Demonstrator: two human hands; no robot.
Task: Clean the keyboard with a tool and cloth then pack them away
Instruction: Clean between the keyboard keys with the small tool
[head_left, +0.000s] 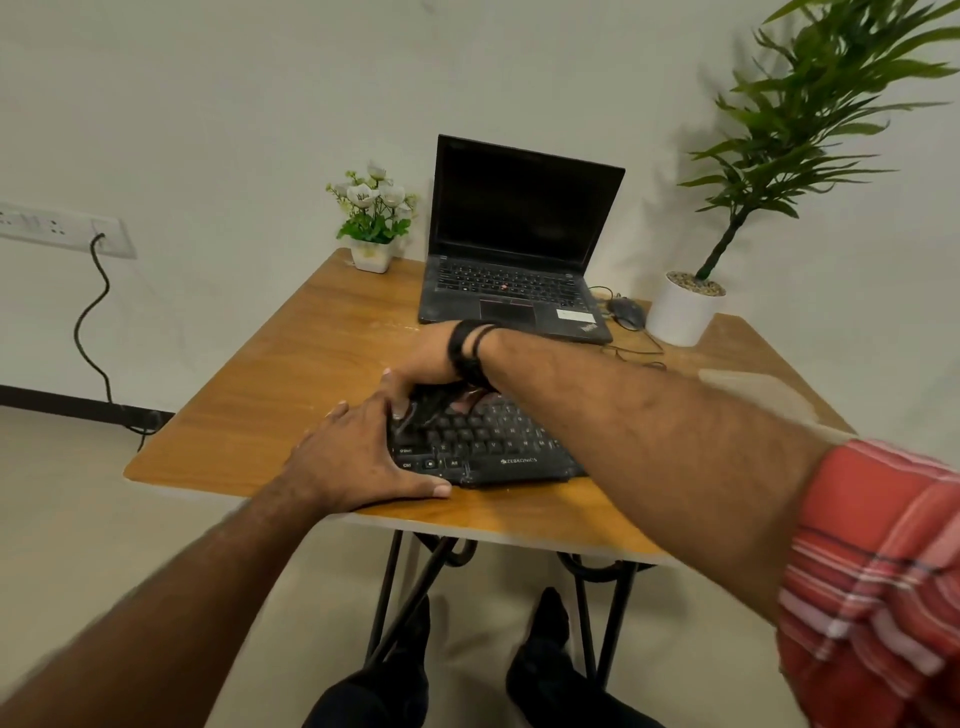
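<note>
A black keyboard (498, 447) lies near the front edge of the wooden table (291, 374). My left hand (358, 457) rests flat against its left end, fingers straight, with the thumb along the front edge. My right hand (426, 369) reaches across from the right and curls down over the upper left keys. Its fingers grip a small dark cleaning tool (423, 410), blurred, with its tip on the keys. My right forearm hides the right half of the keyboard.
An open black laptop (514, 260) stands behind the keyboard, with a mouse (627, 312) and its cable to its right. A small flower pot (371, 254) and a tall plant in a white pot (683, 312) flank it. A pale blurred flat thing (753, 389) lies at the table's right.
</note>
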